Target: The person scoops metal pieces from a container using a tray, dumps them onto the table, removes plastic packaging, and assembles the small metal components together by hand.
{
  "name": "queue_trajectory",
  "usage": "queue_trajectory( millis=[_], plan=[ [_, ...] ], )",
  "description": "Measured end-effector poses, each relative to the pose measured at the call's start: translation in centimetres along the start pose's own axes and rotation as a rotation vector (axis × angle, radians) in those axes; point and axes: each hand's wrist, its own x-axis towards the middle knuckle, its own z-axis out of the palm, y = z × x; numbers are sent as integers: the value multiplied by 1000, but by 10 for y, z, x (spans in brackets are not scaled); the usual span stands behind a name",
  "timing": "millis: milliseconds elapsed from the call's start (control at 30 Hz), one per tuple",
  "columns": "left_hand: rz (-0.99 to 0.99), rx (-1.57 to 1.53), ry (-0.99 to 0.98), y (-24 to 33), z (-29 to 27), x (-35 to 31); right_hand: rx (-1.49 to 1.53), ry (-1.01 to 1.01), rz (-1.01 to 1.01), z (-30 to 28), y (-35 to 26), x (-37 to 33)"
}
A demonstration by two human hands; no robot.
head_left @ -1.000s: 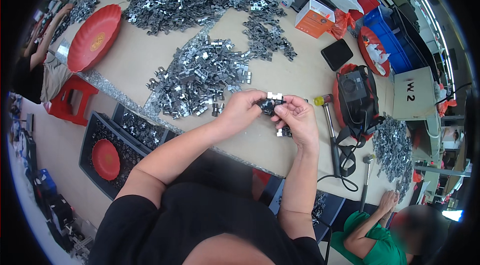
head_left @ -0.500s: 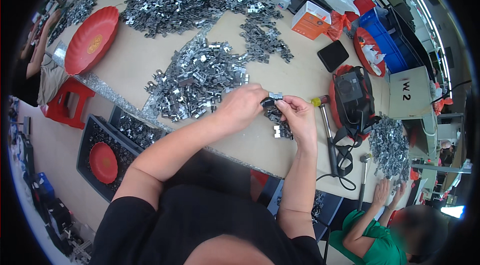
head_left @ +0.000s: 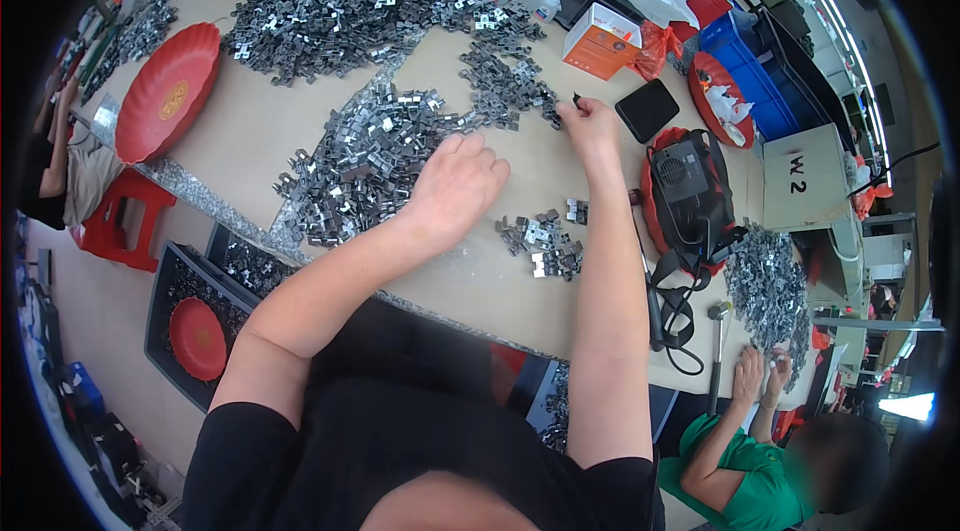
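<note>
My left hand hovers at the right edge of the middle pile of small metal clips. Its fingers curl inward, and whatever they may hold is hidden. Farther off and to the right, my right hand pinches a small dark part between thumb and fingers, beside the far scatter of clips. Between my forearms lies a small cluster of clips, silver and dark. A single clip rests just apart from it, close to my right forearm.
A large heap of clips spreads at the back. On the left lies a red scalloped tray. To the right are an orange box, a black flat device, a black machine and a hammer. A co-worker in green sits lower right.
My hands have come apart from where they met over the small cluster. The right one has moved away from me, the left one slightly leftward. The whole view has shifted a little.
</note>
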Motion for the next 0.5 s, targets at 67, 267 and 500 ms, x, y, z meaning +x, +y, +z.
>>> queue_trajectory(
  millis=[67,267,500],
  plan=[
    [38,-101,175,2,4,-2,-37,-28,12,6,-5,2],
    [-493,-1237,69,3,5,-5,-30,7,-144,-12,-23,-15],
    [-957,-2242,108,7,8,-4,860,-275,-8,-40,-29,-75]
  ],
)
